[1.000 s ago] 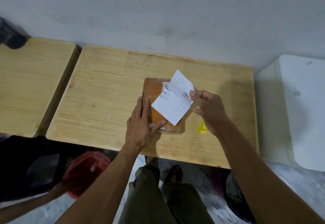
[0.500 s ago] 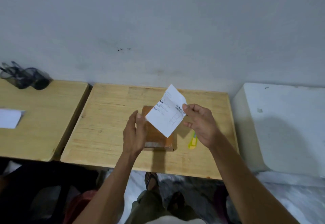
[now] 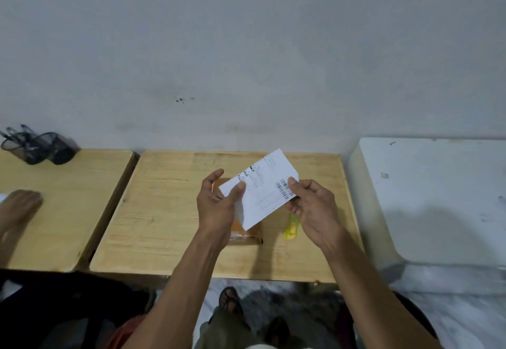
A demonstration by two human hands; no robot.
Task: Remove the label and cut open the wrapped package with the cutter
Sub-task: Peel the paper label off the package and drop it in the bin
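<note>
The label (image 3: 264, 188) is off the package (image 3: 247, 235) and held in the air above it, its long axis running from about 7 o'clock up to 1 o'clock. The right hand (image 3: 312, 209) pinches the barcode edge between thumb and fingers (image 3: 292, 184), while the left hand (image 3: 216, 203) meets the opposite edge, thumb on the paper and the other fingers loosely spread. The label is thin white printed paper, flat and stiff enough to hold its shape. The package — brown, glossy with tape or film, a flat block — lies on the pale wooden counter (image 3: 164, 211) directly under the left wrist, mostly hidden. The cutter (image 3: 292, 226), a slim yellow plastic one, lies on the counter just beside the package at its 3 o'clock, long axis roughly 12 to 6, right below the right hand — so that hand looks nearer for picking it up once the label is put aside.
</note>
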